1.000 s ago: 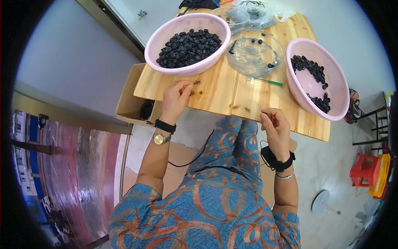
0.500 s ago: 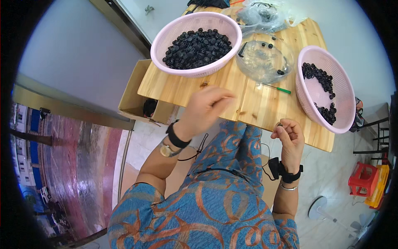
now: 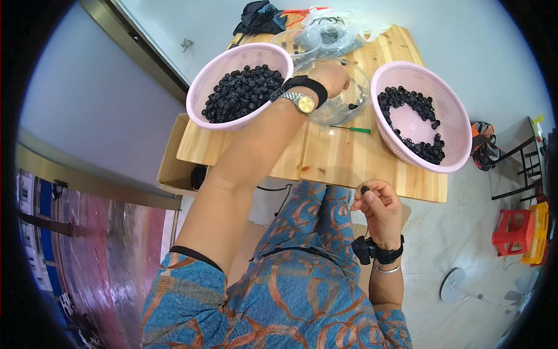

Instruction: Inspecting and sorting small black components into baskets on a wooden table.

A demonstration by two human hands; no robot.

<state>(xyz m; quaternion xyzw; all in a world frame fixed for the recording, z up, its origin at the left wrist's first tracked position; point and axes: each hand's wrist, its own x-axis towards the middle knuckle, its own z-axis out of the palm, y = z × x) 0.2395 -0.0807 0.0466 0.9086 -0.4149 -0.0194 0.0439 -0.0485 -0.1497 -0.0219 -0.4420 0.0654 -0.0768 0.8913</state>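
Fingers (image 3: 356, 202) of the right hand (image 3: 382, 215) pinch a black piece (image 3: 364, 190) by the near table edge (image 3: 325, 178), the left hand (image 3: 329, 77) hides its grip over the far tray (image 3: 364, 96), and work seems midway: left basket (image 3: 193, 104) heaped, right basket (image 3: 455, 113) part-filled.

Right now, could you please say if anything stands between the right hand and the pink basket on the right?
Nothing visible does: between the right hand, holding a black piece, and the pink basket is only wooden tabletop; the green-handled tool lies farther left.
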